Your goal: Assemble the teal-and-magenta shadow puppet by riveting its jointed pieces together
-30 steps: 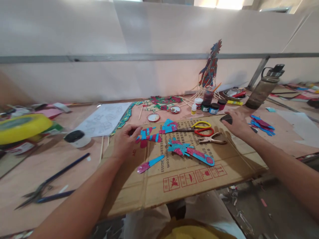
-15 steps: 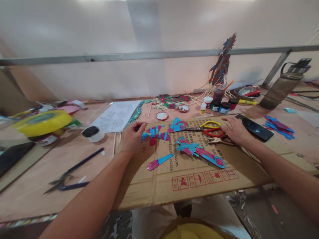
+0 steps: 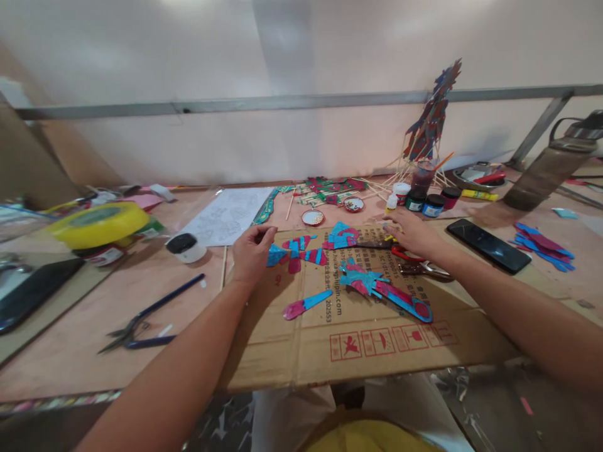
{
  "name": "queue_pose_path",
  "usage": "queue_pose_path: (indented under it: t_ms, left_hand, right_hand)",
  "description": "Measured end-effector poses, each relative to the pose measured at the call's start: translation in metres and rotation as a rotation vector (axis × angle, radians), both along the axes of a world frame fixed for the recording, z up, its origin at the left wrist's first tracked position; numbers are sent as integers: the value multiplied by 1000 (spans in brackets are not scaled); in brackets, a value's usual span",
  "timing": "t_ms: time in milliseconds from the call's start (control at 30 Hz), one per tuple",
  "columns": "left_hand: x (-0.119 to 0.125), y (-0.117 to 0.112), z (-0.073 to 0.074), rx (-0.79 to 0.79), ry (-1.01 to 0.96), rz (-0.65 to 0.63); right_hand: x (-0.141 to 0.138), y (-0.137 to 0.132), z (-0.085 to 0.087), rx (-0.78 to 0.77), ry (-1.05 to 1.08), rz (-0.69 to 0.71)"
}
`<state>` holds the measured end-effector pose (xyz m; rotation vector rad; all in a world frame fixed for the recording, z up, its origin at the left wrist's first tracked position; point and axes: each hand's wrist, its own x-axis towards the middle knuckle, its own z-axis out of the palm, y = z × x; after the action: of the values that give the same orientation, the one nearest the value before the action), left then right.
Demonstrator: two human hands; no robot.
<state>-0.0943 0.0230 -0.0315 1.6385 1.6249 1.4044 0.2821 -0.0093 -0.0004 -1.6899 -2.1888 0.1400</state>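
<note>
The pink-and-blue striped cutout (image 3: 306, 256) lay flat near the far left part of a cardboard sheet (image 3: 268, 351), its blue end right by the fingertips of the left hand (image 3: 254, 254). That hand was lowered beside it, fingers curled and thumb close to the forefinger, perhaps to steady the piece; whether it pinched the edge could not be told. A fan-shaped cutout (image 3: 343, 236) lay just to its right, with the scissors' (image 3: 372, 245) blades reaching toward it. The right hand (image 3: 409, 231) was spread over the scissors' handles, fingers extended and holding nothing that showed; contact underneath was hidden. Metal pliers (image 3: 414, 269) lay just nearer the person, partly covered by that hand. Closer in were a spiky cutout with a long arm (image 3: 404, 300) and a short two-coloured strip (image 3: 308, 304), laid apart, probably so that each could be picked up singly. The cardboard likely served to protect the counter (image 3: 70, 376). On its right part was a phone (image 3: 488, 245), and beyond that a small stack of cutouts (image 3: 544, 246). Two shallow lids (image 3: 313, 218) held small bits, presumably to stop them scattering, with paint jars (image 3: 432, 206) grouped farther right. To the left lay blue-handled pliers (image 3: 174, 294), a black-lidded pot (image 3: 191, 251) and a sheet of line drawings (image 3: 226, 216), seemingly placed for easy viewing.
</note>
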Motion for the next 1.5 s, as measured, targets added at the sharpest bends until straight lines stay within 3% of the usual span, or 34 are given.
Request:
queue_pose_path:
  t_ms: [133, 267, 533, 767, 1000, 1233, 1500]
  left_hand:
    - [-4, 4, -1, 26, -41, 40]
    - [-7, 10, -6, 25, -53, 68]
    - [-11, 19, -16, 73, -52, 78]
    - [-9, 18, -14, 58, -34, 77]
    - [-5, 11, -7, 36, -68, 70]
    - [-4, 10, -6, 29, -98, 39]
    - [-5, 12, -8, 35, -66, 50]
  right_hand:
    - [-33, 20, 3, -93, 26, 7]
    - [-61, 41, -5, -159, 37, -2]
    - [-86, 74, -27, -193, 119, -76]
    - [-85, 79, -30, -191, 208, -94]
    - [-82, 79, -22, -189, 324, -91]
    - [-60, 71, -14, -216, 346, -171]
    - [-39, 52, -4, -26, 271, -269]
